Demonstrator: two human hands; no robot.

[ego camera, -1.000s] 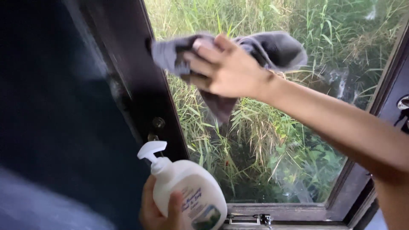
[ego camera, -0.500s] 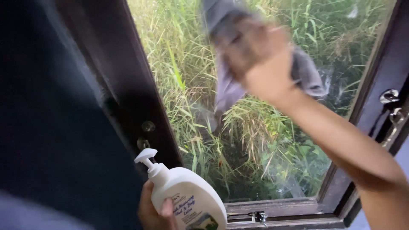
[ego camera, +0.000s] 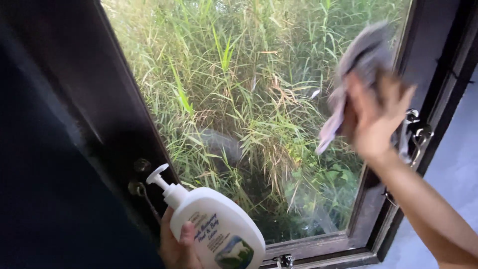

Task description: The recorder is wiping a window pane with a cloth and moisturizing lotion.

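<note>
The dark wooden window frame (ego camera: 318, 246) surrounds the clear glass pane (ego camera: 239, 99), with tall green grass (ego camera: 224, 74) behind the pane. The right hand (ego camera: 376, 119) is at the pane's right edge, pressing a grey cloth (ego camera: 358, 55) against the glass, just left of the metal window latch (ego camera: 416, 132). The left hand (ego camera: 174, 246) is at the lower left, before the frame, holding a white plastic pump bottle (ego camera: 216, 231) tilted with its nozzle up-left.

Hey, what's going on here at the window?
A person presses a grey cloth against the window glass with the right hand, near the pane's right edge by the metal latch. The left hand holds a white pump bottle low by the dark window frame. Tall grass shows outside.
</note>
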